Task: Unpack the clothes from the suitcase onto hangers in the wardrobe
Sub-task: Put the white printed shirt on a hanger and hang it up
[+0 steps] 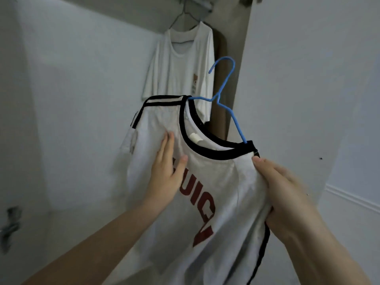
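Your right hand (pixel 287 194) grips one white jersey (pixel 216 182) on one blue hanger (pixel 224 87); your left hand (pixel 166 171) rests flat, fingers straight, on it. One white T-shirt (pixel 181 64) hangs behind.

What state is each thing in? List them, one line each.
Sleeveless jersey: threaded on the blue hanger, held up, not yet hung.
Blue hanger: inside the jersey, hook free in the air.
White T-shirt: hanging on a wire hanger in the wardrobe.
Wire hanger: hooked at the top of the wardrobe.
Left hand: fingers straight, flat against the jersey front.
Right hand: gripping the jersey's shoulder edge.
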Tool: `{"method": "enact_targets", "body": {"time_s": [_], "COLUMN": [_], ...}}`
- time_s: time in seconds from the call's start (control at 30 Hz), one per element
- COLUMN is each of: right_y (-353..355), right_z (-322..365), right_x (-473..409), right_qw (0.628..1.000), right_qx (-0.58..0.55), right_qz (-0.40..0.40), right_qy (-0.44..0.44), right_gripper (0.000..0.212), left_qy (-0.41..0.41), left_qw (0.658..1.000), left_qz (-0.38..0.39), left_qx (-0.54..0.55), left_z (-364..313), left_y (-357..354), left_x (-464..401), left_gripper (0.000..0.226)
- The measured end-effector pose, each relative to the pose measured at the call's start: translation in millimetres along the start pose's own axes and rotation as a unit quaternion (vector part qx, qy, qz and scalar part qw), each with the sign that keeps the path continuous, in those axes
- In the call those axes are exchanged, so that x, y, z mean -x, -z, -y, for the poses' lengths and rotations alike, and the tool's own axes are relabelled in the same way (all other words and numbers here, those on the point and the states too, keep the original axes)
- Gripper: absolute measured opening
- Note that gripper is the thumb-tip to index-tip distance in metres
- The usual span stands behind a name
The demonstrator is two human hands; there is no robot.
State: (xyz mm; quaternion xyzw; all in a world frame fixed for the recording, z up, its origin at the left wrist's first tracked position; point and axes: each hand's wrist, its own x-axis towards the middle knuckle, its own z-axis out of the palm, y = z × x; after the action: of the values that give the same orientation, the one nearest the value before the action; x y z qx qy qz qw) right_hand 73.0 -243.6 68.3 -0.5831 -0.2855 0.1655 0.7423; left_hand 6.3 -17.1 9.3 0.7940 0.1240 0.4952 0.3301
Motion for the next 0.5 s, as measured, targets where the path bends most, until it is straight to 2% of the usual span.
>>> {"method": "enact_targets", "body": {"time_s": [0.17,0.27,0.5], "right_y": [-40,-74,-155], "right_z": [16,21,43], "right_x": [-76,-109,-189], "right_qw": [0.995,0.991,0.993], "right_qx": [-0.078,-0.097,-0.082], "right_qz": [0.058,0.086,0.086], "right_qy": [-0.016,-0.032,0.002], "right_gripper": [0.025,0.026,0.021], "left_qy": [0.000,0.013,0.016], "left_qw": [0.999,0.998,0.996], "left_qz": [-0.039,-0.036,-0.023], "left_qx": [-0.036,-0.055,-0.089], "left_z": [8,14,46], "left_y": [4,10,48], "left_x": [-42,-63,-136], "left_gripper": [0.067,0.064,0.071]}}
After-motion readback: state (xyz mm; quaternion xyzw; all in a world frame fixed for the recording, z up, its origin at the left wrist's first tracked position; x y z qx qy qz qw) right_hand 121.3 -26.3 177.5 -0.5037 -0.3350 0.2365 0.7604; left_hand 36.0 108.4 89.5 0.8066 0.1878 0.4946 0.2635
